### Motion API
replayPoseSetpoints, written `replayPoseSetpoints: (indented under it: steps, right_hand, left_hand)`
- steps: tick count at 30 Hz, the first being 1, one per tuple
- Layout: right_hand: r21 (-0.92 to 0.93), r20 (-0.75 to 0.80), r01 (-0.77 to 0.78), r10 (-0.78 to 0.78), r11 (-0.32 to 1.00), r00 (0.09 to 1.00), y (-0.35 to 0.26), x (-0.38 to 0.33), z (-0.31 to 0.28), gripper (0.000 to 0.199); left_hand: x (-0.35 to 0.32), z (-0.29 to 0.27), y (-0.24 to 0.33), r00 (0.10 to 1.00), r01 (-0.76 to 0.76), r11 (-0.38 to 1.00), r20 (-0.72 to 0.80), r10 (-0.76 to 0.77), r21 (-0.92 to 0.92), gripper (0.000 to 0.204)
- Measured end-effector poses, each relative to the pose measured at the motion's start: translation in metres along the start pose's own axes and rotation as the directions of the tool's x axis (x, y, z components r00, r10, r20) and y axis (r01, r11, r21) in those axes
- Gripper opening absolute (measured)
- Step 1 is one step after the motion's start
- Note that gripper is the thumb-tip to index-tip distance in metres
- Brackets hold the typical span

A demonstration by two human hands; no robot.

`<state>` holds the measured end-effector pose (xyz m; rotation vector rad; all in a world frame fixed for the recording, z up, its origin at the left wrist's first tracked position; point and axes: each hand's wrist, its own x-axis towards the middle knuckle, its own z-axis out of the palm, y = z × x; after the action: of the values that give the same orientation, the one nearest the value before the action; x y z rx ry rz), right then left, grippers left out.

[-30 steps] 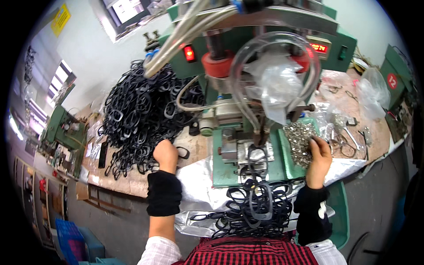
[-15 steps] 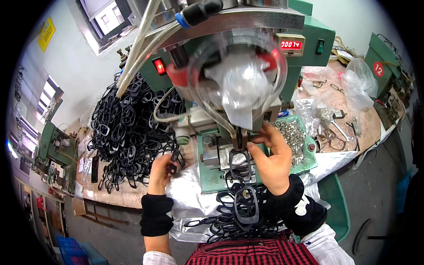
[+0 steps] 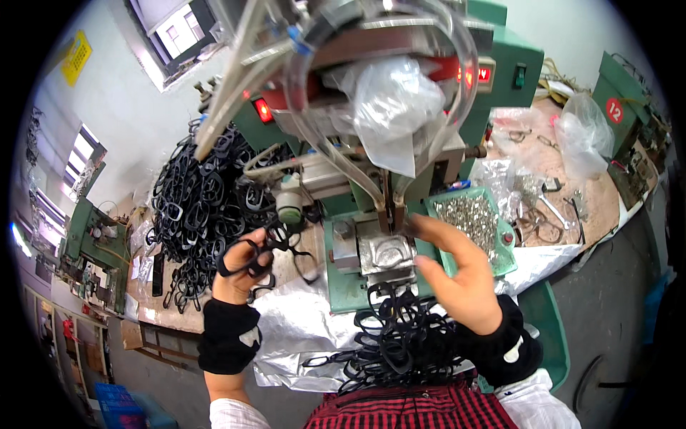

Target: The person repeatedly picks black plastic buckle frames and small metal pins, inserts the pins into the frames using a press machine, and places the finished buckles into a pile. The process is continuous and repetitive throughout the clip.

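Note:
My left hand (image 3: 239, 275) grips a black plastic frame part (image 3: 246, 259) lifted off the big heap of black frames (image 3: 204, 207) on the left of the bench. In front of the green press machine (image 3: 371, 214), my right hand (image 3: 457, 275) hovers with spread fingers and nothing in it, beside the metal die plate (image 3: 386, 252). A pile of black frames (image 3: 400, 336) lies in my lap area below the press. Just right of my right hand stands a green tray of small silver metal parts (image 3: 471, 218).
A clear plastic bag (image 3: 389, 96) hangs on the press head among hoses. Foil sheet (image 3: 300, 329) covers the bench front. Loose frames, tools and plastic bags (image 3: 586, 136) lie at the right. Other green machines (image 3: 89, 239) stand at the far left and right.
My right hand has drawn back from the die and opened. My left hand has picked a black frame from the heap and lifted it. The head has moved closer to the press.

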<state>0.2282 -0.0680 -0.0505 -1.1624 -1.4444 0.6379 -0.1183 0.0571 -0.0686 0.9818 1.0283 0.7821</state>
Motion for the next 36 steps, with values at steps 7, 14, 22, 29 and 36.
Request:
replayPoseSetpoints:
  steps: [7, 14, 22, 29, 36]
  right_hand:
    - [-0.750, -0.238, -0.205, 0.032, 0.629, 0.971, 0.054, -0.078, -0.065, 0.034]
    - [-0.747, -0.283, -0.092, -0.189, 0.659, 0.940, 0.094, -0.035, -0.041, 0.012]
    - [-0.749, -0.296, -0.111, -0.179, 0.653, 0.938, 0.089, -0.016, -0.033, 0.007]
    - [-0.717, -0.343, -0.089, -0.238, 0.691, 0.909, 0.095, -0.017, -0.043, 0.008]
    - [-0.588, -0.398, -0.114, -0.164, 0.801, 0.902, 0.086, -0.002, -0.049, 0.010]
  left_hand:
    - [-0.012, -0.010, -0.105, 0.999, 0.047, 0.807, 0.049, -0.022, -0.589, 0.020]
    - [-0.004, 0.024, -0.022, 0.911, -0.321, 0.939, -0.310, 0.270, -0.125, 0.015]
    - [0.007, -0.054, 0.048, 0.796, -0.057, 0.528, -0.281, 0.536, 0.847, 0.028]
    - [-0.040, 0.035, 0.062, 0.472, -0.565, 0.505, -0.246, 0.847, 0.652, 0.020]
    - [-0.036, 0.152, -0.022, 0.121, -0.941, -0.128, 0.665, 0.737, 0.313, 0.021]
